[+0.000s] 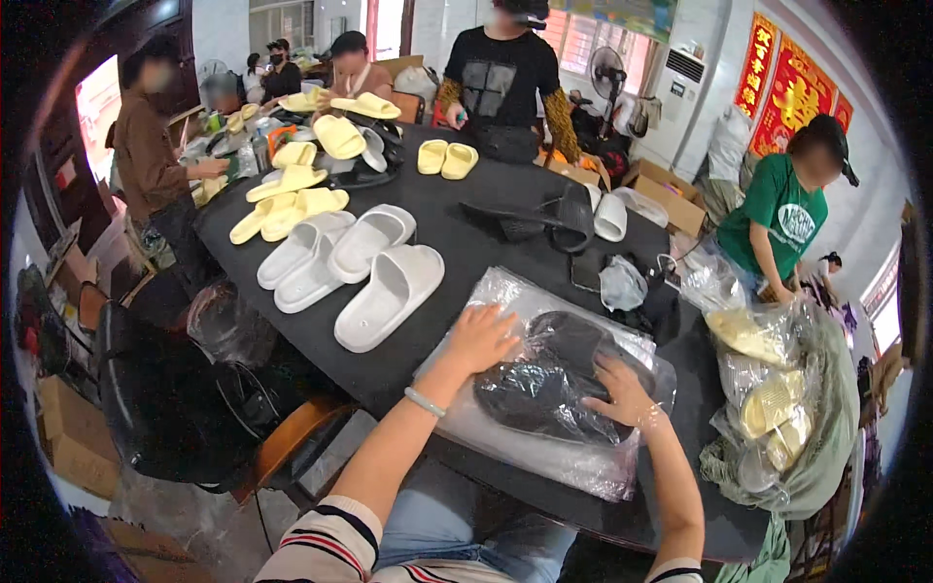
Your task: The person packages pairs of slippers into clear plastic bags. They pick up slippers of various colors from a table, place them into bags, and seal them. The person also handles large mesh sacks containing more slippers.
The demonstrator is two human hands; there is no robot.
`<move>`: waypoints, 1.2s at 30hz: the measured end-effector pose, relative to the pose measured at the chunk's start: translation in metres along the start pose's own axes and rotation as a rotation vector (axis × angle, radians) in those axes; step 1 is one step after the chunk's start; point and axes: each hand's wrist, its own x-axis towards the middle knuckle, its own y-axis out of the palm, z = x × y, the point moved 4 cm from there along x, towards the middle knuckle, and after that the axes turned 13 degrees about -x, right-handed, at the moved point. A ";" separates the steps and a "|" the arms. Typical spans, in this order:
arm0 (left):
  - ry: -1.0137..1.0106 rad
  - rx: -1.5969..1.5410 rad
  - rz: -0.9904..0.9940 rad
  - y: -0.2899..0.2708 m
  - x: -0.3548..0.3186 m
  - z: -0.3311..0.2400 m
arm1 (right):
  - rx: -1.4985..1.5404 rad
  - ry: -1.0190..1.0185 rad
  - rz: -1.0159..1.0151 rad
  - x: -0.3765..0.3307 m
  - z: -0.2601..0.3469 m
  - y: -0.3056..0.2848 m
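While the person's left hand (pixel 483 340) lies on clear plastic, its fingers spread and holding nothing, the right hand (pixel 627 394) rests against the opposite side with fingers apart and unclenched. Between them, black slippers (pixel 533 403) lie under glossy transparent film, on a stack of flat, clear plastic bags (pixel 573 476) at the near edge of the black-topped bench (pixel 452 233). From here I see four white, closed-toe slippers (pixel 389 301) beyond the left hand, and pale-yellow slippers (pixel 460 162) farther back.

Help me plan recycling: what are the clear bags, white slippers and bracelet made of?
Clear bags: glossy plastic film, from glare and wrinkles. White slippers: probably matte foam, thick, seamless-looking. Bracelet: pale, smooth; its sheen suits stone, glass or plastic.
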 end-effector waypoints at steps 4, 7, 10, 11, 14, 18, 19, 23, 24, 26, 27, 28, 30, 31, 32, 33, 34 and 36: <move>0.016 0.042 0.039 -0.003 -0.004 -0.006 | -0.122 -0.012 0.143 0.034 0.009 0.023; 0.012 0.045 0.025 -0.005 -0.003 -0.004 | -0.094 -0.012 0.187 0.052 0.013 0.028; 0.007 0.054 0.047 -0.004 -0.004 -0.002 | -0.060 0.037 -0.039 0.040 0.019 0.029; 0.008 0.074 0.050 -0.005 -0.006 0.001 | -0.142 0.066 0.004 0.035 0.028 0.019; 0.007 0.092 0.060 0.001 -0.009 0.002 | -0.116 0.240 0.098 -0.010 0.012 0.019; 0.003 0.045 0.058 0.003 -0.007 -0.002 | -0.108 0.480 0.079 -0.113 -0.044 0.018; -0.006 0.053 0.063 0.004 -0.007 -0.001 | -0.076 0.556 -0.039 -0.141 -0.051 0.016; 0.002 0.030 0.054 0.006 -0.003 -0.003 | 0.091 1.054 0.039 -0.263 -0.104 0.014; -0.024 0.025 0.058 0.003 -0.006 0.006 | 0.206 0.961 0.069 -0.253 -0.100 0.005; -0.044 -0.042 0.061 -0.002 -0.007 0.007 | 0.123 1.108 0.084 -0.273 -0.098 -0.015; -0.037 -0.076 0.072 -0.002 -0.005 0.002 | 0.197 1.093 -0.073 -0.296 -0.111 -0.030; -0.020 -0.173 0.065 0.006 0.000 -0.003 | 0.252 1.080 -0.232 -0.345 -0.138 -0.047; -0.044 -0.262 0.048 0.007 0.000 0.017 | 0.235 1.024 -0.434 -0.330 -0.134 -0.067; -0.071 -0.292 0.072 0.001 -0.003 0.022 | 0.124 1.030 -0.466 -0.292 -0.110 -0.087; -0.089 -0.301 0.045 0.001 -0.005 0.030 | 0.731 1.167 -0.948 -0.230 -0.073 -0.113; -0.108 -0.309 0.017 0.002 -0.007 0.038 | 0.798 1.147 -1.034 -0.199 -0.063 -0.124; -0.104 -0.342 -0.011 0.006 -0.002 0.036 | 0.750 1.106 -1.038 -0.185 -0.046 -0.145; -0.099 -0.423 -0.026 0.011 0.003 0.028 | 0.679 1.058 -1.001 -0.147 -0.014 -0.166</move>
